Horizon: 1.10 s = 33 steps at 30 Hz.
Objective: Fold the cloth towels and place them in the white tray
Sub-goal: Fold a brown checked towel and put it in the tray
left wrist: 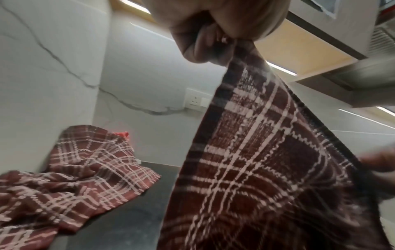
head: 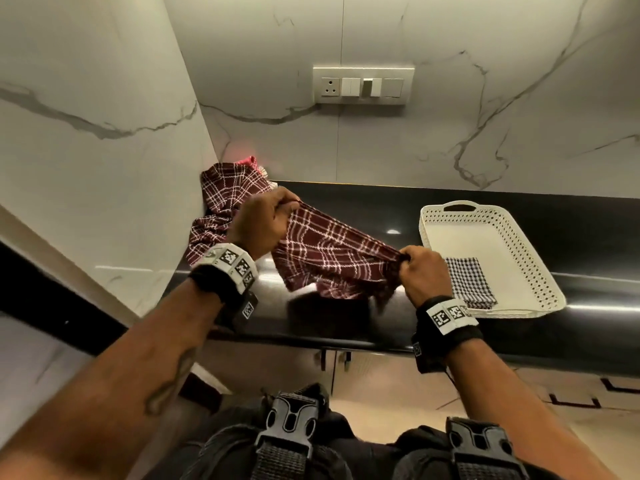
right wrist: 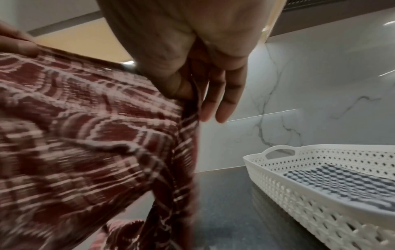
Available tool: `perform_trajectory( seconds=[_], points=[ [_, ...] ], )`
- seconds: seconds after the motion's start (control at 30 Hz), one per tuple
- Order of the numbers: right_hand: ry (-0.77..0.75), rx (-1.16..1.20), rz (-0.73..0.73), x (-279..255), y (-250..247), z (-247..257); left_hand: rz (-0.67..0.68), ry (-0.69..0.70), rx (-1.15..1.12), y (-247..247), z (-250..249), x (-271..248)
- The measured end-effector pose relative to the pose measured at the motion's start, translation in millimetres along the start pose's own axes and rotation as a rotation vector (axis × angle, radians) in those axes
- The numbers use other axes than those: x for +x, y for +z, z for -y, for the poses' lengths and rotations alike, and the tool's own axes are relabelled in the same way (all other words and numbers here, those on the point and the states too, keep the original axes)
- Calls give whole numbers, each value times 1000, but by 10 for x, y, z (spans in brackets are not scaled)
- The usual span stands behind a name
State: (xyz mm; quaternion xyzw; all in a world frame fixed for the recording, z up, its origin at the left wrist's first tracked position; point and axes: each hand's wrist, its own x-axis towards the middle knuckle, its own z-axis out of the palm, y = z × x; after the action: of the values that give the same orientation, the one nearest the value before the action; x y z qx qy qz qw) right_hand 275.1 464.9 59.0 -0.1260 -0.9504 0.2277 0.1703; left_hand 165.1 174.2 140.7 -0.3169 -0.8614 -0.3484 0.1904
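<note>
No words, brands or numbers can be read in any view. The only signs are black-and-white square code markers on the left wristband (head: 231, 263) and right wristband (head: 449, 314), which carry no letters.

Marble wall, black tabletop
A switch panel (head: 363, 85) sits on the veined marble wall (head: 485, 98) above the glossy black tabletop (head: 363, 209).

Warm, rather dim indoor light. The glossy black desk (head: 381, 209) throws back a small bright glare spot just left of the white tray (head: 498, 216) and pale streaks along its front edge. Head view bends at its edges. Both wrist views are motion-blurred, most on the maroon checked towel (right wrist: 85, 135).
</note>
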Motion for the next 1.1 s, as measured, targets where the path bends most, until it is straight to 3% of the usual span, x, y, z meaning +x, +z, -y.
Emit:
perform_trajectory(
  seconds=[0.13,0.2,0.37,0.5,0.57,0.67,0.73,0.8,0.93,1.1],
  points=[
    [85,-31,-18,84,-97,-106,-162,-155,110,-349,327,8],
    [89,-33,-5,116,-104,-96,-173,-217,173,-428,541,-25],
    [79,-189,141,491,48,-33,78,-462,306,-376,992,-20],
    [73,-274,188,1042,-130,76,151,-647,230,-413,1131,265],
    [43,-211,95,1374,-403,268,82,-640,168,-532,1053,522],
    [-29,59,-217,1780,-914,638,-158,-497,171,-850,828,926],
    [-69,190,-424,1901,-1262,846,-304,-417,128,-1090,629,1092],
    [-119,275,-529,1916,-1516,952,-410,-370,107,-1269,472,1130],
    [-210,397,-571,1574,-1568,923,-454,-328,47,-1338,302,788],
    [-271,369,-383,660,-973,508,-347,-315,-11,-968,357,-221]
  ],
)
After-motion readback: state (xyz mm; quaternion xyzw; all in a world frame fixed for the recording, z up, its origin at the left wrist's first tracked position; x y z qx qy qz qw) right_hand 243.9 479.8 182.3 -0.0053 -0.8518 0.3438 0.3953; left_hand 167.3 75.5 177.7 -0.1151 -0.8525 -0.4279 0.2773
